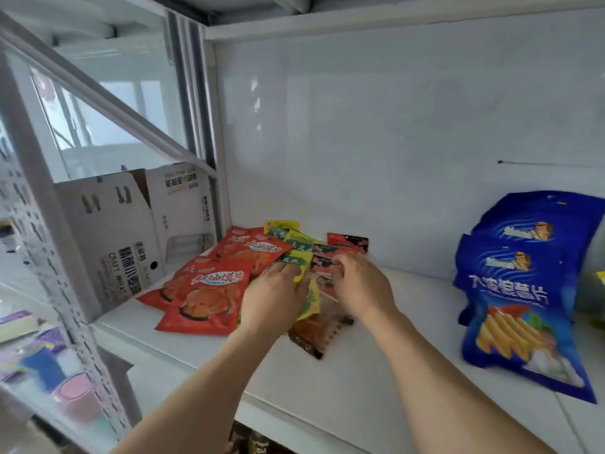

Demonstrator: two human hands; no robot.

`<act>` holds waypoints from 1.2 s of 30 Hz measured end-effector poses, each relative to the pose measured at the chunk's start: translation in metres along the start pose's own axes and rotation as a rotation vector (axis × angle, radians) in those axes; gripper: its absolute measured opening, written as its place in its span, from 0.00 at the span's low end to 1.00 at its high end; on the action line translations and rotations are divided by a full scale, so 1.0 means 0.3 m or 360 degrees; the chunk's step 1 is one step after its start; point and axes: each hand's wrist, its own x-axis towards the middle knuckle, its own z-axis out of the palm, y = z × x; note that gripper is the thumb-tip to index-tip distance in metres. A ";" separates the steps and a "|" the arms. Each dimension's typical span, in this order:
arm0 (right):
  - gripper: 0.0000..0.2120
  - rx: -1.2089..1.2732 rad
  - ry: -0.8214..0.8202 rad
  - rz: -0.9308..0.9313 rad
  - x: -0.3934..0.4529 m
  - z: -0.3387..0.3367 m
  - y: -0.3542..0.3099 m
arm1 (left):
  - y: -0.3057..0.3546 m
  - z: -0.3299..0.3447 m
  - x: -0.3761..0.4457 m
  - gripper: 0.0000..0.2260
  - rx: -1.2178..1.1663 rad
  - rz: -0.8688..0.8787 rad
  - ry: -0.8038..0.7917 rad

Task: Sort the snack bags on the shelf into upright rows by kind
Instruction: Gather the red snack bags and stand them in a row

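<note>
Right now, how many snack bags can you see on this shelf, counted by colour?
Orange-red bags: 3
Yellow-green bags: at least 3
Dark red and brown bags: at least 3, partly hidden under the hands
Blue bags: 3
Total: at least 12

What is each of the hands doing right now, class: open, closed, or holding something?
Left hand: open, fingers flat on the yellow-green snack bags.
Right hand: fingers curled onto a red and black snack bag, pinching it.

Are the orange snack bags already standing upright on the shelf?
No, the orange snack bags lie flat and overlapping on the shelf, beside the left hand.
</note>
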 end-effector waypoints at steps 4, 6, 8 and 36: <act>0.19 0.0250 -0.0126 0.0145 0.068 0.088 -0.179 | -0.211 -0.046 0.055 0.16 -0.0082 -0.0137 0.0015; 0.19 0.0367 -0.0182 0.0209 0.094 0.130 -0.250 | -0.295 -0.057 0.076 0.19 -0.0071 -0.0226 0.0000; 0.19 0.0435 -0.0227 0.0256 0.118 0.173 -0.306 | -0.363 -0.063 0.094 0.25 -0.0048 -0.0333 -0.0002; 0.08 0.0706 -0.0292 0.1153 0.392 0.456 -0.514 | -0.766 -0.053 0.261 0.38 -0.0032 -0.0450 -0.0421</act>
